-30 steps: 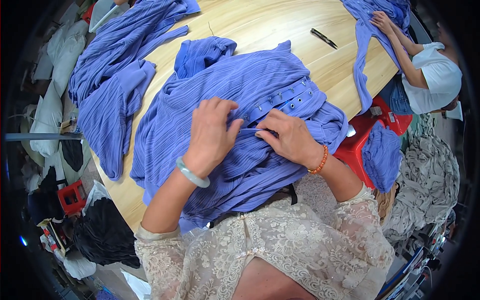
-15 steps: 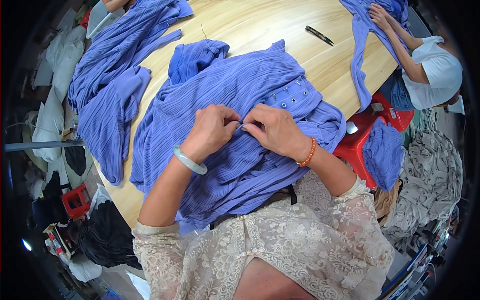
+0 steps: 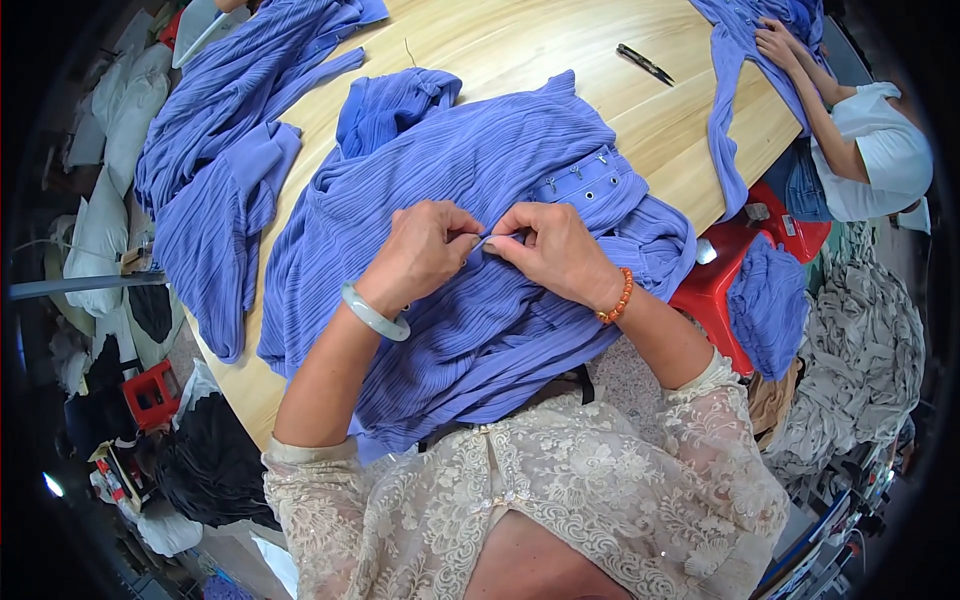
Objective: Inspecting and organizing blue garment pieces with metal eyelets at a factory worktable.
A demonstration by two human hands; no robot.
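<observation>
A ribbed blue-violet garment (image 3: 430,180) lies bunched on the table in front of me, partly hanging over its near edge. On its right part a smooth strip (image 3: 590,185) carries metal hooks and eyelets. My left hand (image 3: 425,250) and my right hand (image 3: 550,250) meet over the middle of the garment, thumbs and fingertips pinched on a small bit of its edge between them. What exactly lies inside the pinch is mostly covered by the fingertips. A pale bangle is on my left wrist, an orange bead bracelet on my right.
Black thread snips (image 3: 645,65) lie on the wooden table (image 3: 520,45) beyond the garment. More violet garments (image 3: 225,180) are heaped at the left. At far right another person's hands (image 3: 775,45) handle similar cloth. A red stool (image 3: 715,290) holds folded violet cloth (image 3: 768,310), beside a grey fabric pile (image 3: 860,350).
Both hands stay pinched on the garment, with small finger shifts; the fingertips sit slightly higher. The view has tilted a little, moving the table's contents slightly.
</observation>
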